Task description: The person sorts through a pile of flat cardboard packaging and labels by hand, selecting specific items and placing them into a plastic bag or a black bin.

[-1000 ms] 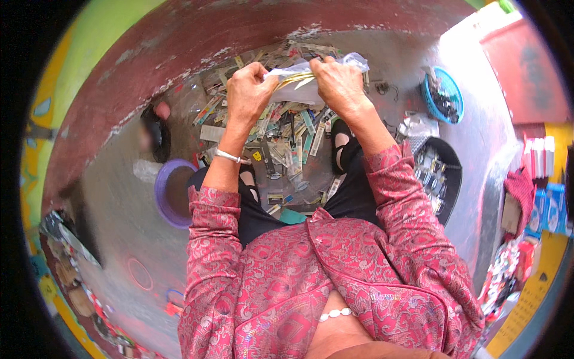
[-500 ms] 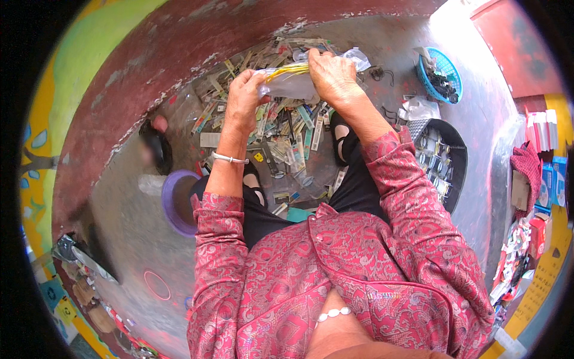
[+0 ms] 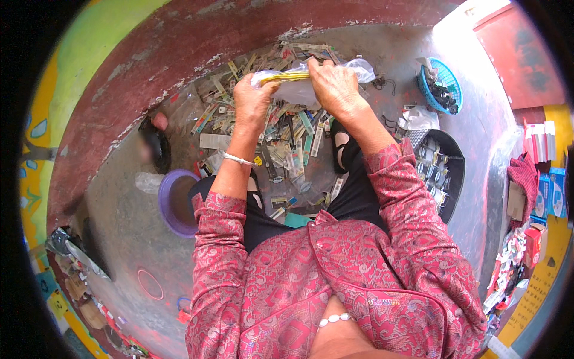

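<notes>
Both my hands hold up a clear plastic bag (image 3: pixel 297 94) over the floor in front of me. Inside or against it lies a bundle of thin yellow strips (image 3: pixel 286 76), stretched between my hands. My left hand (image 3: pixel 252 100) is closed on the bag's left end, thumb over the strips. My right hand (image 3: pixel 336 88) grips the bag from above near its right end, and the loose plastic sticks out beyond it. Below, a spread of flat packaged pieces (image 3: pixel 299 134) in white, green and yellow covers the floor between my feet.
A purple basin (image 3: pixel 178 203) stands left of my legs. At right are a black tub (image 3: pixel 457 170) of packed items and a blue basket (image 3: pixel 445 78) with dark things. Blue boxes (image 3: pixel 550 194) line the right side. A dark red wall (image 3: pixel 149 66) curves behind.
My left hand has shifted slightly right and down, closer to my right hand. The right hand is a little lower, and the bag's loose end has spread out more.
</notes>
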A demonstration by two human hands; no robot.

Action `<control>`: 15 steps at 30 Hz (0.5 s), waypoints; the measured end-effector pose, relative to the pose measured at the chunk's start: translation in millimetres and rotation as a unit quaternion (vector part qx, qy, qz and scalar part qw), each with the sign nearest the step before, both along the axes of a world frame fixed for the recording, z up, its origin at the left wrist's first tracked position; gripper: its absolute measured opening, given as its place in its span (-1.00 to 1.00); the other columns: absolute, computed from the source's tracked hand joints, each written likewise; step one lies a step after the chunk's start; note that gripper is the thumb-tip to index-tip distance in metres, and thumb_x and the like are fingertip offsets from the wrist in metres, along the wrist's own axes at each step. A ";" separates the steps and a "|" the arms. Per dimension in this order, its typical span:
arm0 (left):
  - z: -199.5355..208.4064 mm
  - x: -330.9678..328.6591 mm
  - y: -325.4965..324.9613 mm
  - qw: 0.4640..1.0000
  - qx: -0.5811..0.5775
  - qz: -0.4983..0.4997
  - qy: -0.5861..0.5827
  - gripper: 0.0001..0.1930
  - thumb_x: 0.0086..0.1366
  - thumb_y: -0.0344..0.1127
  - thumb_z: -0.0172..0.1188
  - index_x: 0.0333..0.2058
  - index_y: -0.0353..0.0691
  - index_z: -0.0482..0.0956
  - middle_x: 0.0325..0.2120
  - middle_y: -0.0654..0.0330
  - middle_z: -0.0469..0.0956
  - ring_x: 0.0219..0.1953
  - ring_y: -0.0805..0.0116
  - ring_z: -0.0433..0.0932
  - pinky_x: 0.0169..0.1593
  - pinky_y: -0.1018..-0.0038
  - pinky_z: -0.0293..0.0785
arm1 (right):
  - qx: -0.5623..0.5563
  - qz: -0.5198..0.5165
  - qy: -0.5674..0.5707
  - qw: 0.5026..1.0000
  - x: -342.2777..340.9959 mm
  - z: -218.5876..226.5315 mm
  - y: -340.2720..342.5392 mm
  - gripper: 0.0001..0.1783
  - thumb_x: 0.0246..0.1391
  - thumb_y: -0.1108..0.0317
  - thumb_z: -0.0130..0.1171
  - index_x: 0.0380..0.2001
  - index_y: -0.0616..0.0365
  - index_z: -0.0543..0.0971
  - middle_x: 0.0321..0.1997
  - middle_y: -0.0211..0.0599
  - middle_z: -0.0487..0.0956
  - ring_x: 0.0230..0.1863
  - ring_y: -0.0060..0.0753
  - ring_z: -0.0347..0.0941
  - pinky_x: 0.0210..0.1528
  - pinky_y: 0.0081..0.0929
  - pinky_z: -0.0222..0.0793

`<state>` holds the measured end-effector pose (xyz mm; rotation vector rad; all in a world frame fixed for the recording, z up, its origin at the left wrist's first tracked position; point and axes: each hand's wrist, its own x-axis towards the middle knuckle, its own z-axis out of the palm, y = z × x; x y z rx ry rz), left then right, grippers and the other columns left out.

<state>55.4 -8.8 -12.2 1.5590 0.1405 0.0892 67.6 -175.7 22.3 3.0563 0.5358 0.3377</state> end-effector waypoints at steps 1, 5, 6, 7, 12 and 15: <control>-2.6 1.9 5.4 0.999 -0.044 -0.017 0.021 -0.76 -0.07 -0.52 0.18 -0.34 -0.35 0.46 -0.51 0.28 0.50 -0.53 0.57 0.41 -0.45 0.63 0.35 | 0.000 0.018 0.002 1.000 -0.6 0.3 0.8 -0.83 -0.18 0.40 0.08 -0.42 0.19 0.45 -0.48 -0.09 0.53 -0.44 -0.21 0.53 -0.50 -0.37 0.45; 16.3 -6.7 1.5 0.964 -0.226 -0.119 0.074 -0.74 -0.08 -0.51 0.19 -0.33 -0.32 0.44 -0.54 0.35 0.46 -0.62 0.63 0.31 -0.53 0.69 0.28 | 0.023 -0.036 0.005 0.999 0.7 -0.8 -4.3 -0.83 -0.18 0.38 0.09 -0.43 0.18 0.46 -0.45 -0.05 0.52 -0.45 -0.19 0.53 -0.50 -0.37 0.45; 15.8 -7.5 0.9 0.967 -0.200 -0.139 0.068 -0.74 -0.08 -0.49 0.19 -0.33 -0.32 0.44 -0.54 0.36 0.45 -0.63 0.63 0.30 -0.53 0.69 0.27 | 0.018 -0.043 0.002 0.999 2.6 -2.2 -3.9 -0.83 -0.18 0.38 0.09 -0.43 0.18 0.47 -0.45 -0.06 0.51 -0.45 -0.19 0.53 -0.50 -0.37 0.45; 14.7 -7.4 0.8 0.970 -0.174 -0.159 0.062 -0.73 -0.07 -0.48 0.20 -0.32 -0.31 0.44 -0.55 0.36 0.44 -0.64 0.64 0.29 -0.54 0.70 0.26 | 0.014 -0.051 -0.002 0.999 4.7 -5.0 -3.0 -0.83 -0.18 0.37 0.09 -0.43 0.17 0.47 -0.45 -0.06 0.51 -0.45 -0.18 0.53 -0.49 -0.37 0.45; 5.2 -1.0 -0.8 0.990 -0.113 -0.024 0.078 -0.79 -0.08 -0.47 0.21 -0.39 -0.29 0.46 -0.58 0.35 0.42 -0.64 0.64 0.28 -0.58 0.70 0.18 | 0.027 -0.018 0.027 0.999 0.7 -7.5 6.1 -0.79 -0.17 0.40 0.08 -0.37 0.19 0.46 -0.39 -0.02 0.50 -0.41 -0.14 0.52 -0.47 -0.33 0.46; -3.0 1.7 3.5 0.993 -0.083 0.006 0.089 -0.81 -0.13 -0.53 0.18 -0.43 -0.33 0.47 -0.52 0.26 0.49 -0.54 0.51 0.40 -0.46 0.59 0.30 | 0.178 0.034 0.104 0.978 7.6 -5.3 -11.5 -0.65 -0.22 0.43 0.10 -0.24 0.15 0.45 -0.28 -0.01 0.50 -0.25 -0.10 0.48 -0.19 -0.27 0.39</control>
